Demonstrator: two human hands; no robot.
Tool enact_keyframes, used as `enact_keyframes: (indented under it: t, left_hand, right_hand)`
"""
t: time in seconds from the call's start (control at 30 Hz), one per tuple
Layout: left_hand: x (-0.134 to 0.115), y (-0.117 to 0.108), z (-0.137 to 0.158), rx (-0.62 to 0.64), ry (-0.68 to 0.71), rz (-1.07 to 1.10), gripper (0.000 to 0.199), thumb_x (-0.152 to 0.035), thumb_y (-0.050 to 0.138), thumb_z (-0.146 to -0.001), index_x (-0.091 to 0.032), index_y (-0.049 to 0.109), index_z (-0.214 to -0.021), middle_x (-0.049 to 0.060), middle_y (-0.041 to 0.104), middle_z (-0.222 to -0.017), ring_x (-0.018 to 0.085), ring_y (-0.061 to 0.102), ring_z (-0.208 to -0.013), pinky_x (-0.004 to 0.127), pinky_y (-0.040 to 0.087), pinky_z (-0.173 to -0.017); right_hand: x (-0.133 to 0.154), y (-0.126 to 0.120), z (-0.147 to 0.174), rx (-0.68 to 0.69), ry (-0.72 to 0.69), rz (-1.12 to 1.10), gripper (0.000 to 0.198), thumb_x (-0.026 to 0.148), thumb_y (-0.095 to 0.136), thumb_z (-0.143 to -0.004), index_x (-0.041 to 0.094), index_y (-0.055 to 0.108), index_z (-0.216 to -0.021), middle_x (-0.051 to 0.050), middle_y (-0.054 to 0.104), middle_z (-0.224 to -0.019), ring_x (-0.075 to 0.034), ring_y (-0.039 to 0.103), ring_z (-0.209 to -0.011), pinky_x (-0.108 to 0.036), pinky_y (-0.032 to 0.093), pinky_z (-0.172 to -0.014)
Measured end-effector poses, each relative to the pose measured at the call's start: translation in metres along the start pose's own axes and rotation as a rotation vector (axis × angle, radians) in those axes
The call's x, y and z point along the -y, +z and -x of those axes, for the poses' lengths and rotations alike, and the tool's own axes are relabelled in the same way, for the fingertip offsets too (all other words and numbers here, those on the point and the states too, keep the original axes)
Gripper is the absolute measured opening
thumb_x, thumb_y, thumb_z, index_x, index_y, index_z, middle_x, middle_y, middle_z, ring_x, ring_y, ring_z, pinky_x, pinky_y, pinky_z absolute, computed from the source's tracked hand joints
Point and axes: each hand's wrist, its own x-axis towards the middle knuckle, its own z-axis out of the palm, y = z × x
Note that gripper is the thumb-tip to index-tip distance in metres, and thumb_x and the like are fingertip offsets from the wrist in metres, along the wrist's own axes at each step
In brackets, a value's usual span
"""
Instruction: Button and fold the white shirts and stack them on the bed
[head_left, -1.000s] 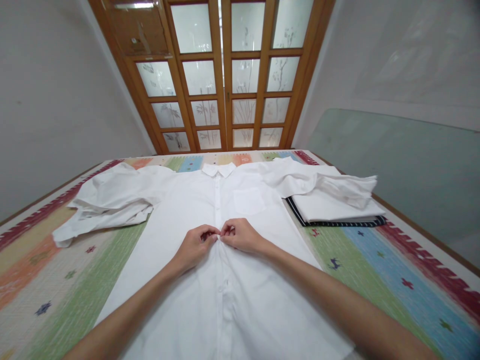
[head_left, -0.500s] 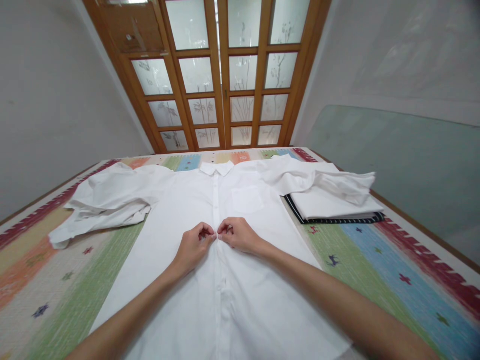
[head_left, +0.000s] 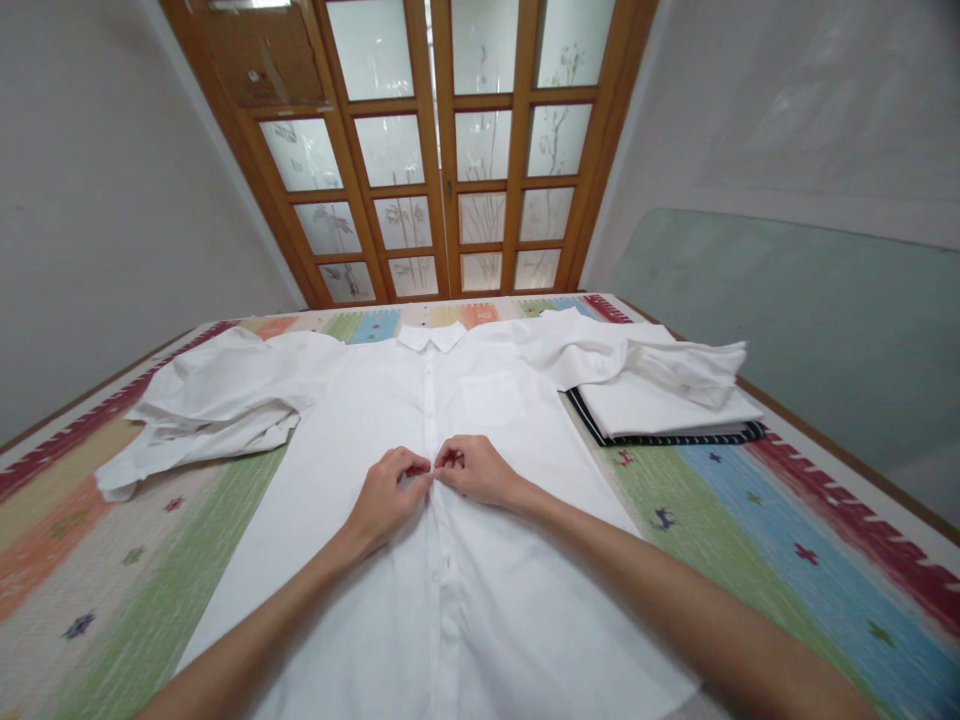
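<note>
Your left hand (head_left: 390,497) and right hand (head_left: 480,470) meet over the middle of the white shirt (head_left: 360,420), which lies front up, spread on the patterned cover (head_left: 720,590). Each grip is closed, thumb against finger, pinching the shirt at its button strip (head_left: 430,400); what exactly sits between your fingertips is too small to tell. The collar (head_left: 431,338) points away from you, and the chest pocket (head_left: 491,398) lies beyond your right hand. Below your hands, creases run beside the strip. On your left, one sleeve (head_left: 217,375) lies rumpled on the cover; on your right, the other rests partly over a folded white cloth (head_left: 660,418), with a black striped edge (head_left: 589,420) showing beneath. Past the far edge stand wooden doors (head_left: 444,150) with glass panes.
</note>
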Motion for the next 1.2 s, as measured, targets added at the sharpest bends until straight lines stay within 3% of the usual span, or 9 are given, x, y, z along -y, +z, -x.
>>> enact_keyframes:
  t: [0.17,0.37,0.6,1.2]
  left_hand:
    - [0.0020,0.0015,-0.0009,0.005,0.002,-0.021,0.023,-0.042,0.061,-0.081,-0.021,0.066,-0.074,0.003,0.066,-0.075,0.018,0.059,-0.071,0.031,0.048,-0.070]
    - [0.0037,0.0002,-0.0016,0.025,0.007,-0.007,0.020,-0.039,0.062,-0.079,-0.021,0.065,-0.072,0.003,0.066,-0.074,0.017,0.060,-0.070,0.029,0.049,-0.067]
    - [0.0003,0.0010,-0.0019,0.007,-0.007,0.027,0.010,-0.026,0.059,-0.075,-0.020,0.067,-0.073,0.002,0.067,-0.074,0.017,0.062,-0.071,0.030,0.050,-0.069]
    - [0.0014,0.0039,-0.0025,0.018,-0.037,0.010,0.012,-0.025,0.055,-0.076,-0.019,0.066,-0.074,0.003,0.067,-0.073,0.017,0.060,-0.070,0.030,0.047,-0.068]
  right_hand:
    - [-0.0015,0.0002,-0.0004,0.015,0.037,-0.038,0.009,0.006,0.067,-0.072,0.015,0.067,-0.072,0.007,0.053,-0.047,-0.008,0.051,-0.047,-0.019,0.039,-0.052]
    - [0.0001,-0.0044,0.0004,0.100,0.141,-0.135,0.005,0.013,0.064,-0.076,0.015,0.067,-0.074,0.008,0.051,-0.041,-0.008,0.048,-0.035,-0.018,0.035,-0.041]
    - [0.0040,-0.0077,0.0005,0.117,0.162,-0.156,0.010,0.009,0.057,-0.075,0.014,0.065,-0.073,0.008,0.051,-0.040,-0.007,0.046,-0.033,-0.016,0.034,-0.036]
    - [0.0025,-0.0056,0.0026,0.089,0.147,-0.173,0.010,0.008,0.056,-0.073,0.015,0.063,-0.074,0.009,0.051,-0.041,-0.007,0.047,-0.032,-0.015,0.035,-0.034]
